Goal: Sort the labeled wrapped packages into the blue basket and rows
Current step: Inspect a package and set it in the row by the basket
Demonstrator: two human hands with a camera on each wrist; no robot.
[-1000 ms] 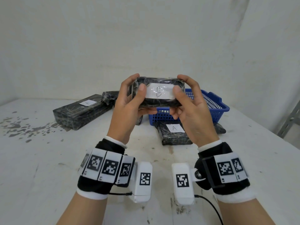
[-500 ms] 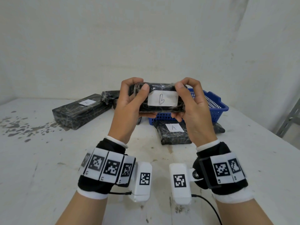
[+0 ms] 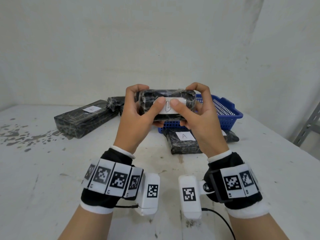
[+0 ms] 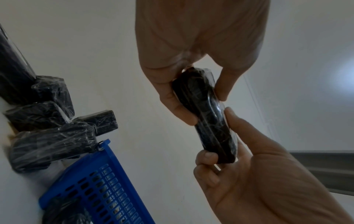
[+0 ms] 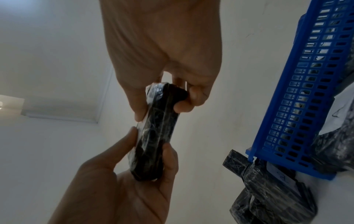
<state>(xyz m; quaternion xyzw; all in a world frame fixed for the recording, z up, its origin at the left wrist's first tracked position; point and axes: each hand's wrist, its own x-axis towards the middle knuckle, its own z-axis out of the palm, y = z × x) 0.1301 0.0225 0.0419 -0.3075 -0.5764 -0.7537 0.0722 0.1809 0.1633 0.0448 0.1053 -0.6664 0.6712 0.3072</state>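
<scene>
**Both hands hold the "B" package above the table**

Head view: the left hand (image 3: 136, 115) and right hand (image 3: 199, 116) grip a small black package wrapped in clear film (image 3: 166, 104) by its two ends, in the air over the far middle of the white, stained table (image 3: 43, 179). Both thumbs press on its white paper label marked "B" (image 3: 168, 108), and the curled fingers wrap over the top edge and underneath. Behind and below it stands a blue slotted plastic basket (image 3: 225, 111) toward the table's far right. A black wrapped package labelled "A" (image 3: 183, 141) lies just in front of the basket. A long black wrapped package with a white label (image 3: 83, 118) lies toward the far left, with smaller wrapped packages at its right end.

Left wrist view: the left hand (image 4: 191, 53) pinches one end of the package (image 4: 206, 115) between thumb and fingers; the right hand (image 4: 258, 181) clasps the other end. The basket (image 4: 107, 181) and several wrapped packages sit at lower left.

Right wrist view: the right hand (image 5: 162, 53) pinches the upper end of the package (image 5: 155, 131), and the left hand (image 5: 114, 189) cradles the lower end. The basket (image 5: 298, 94) stands at right.
</scene>
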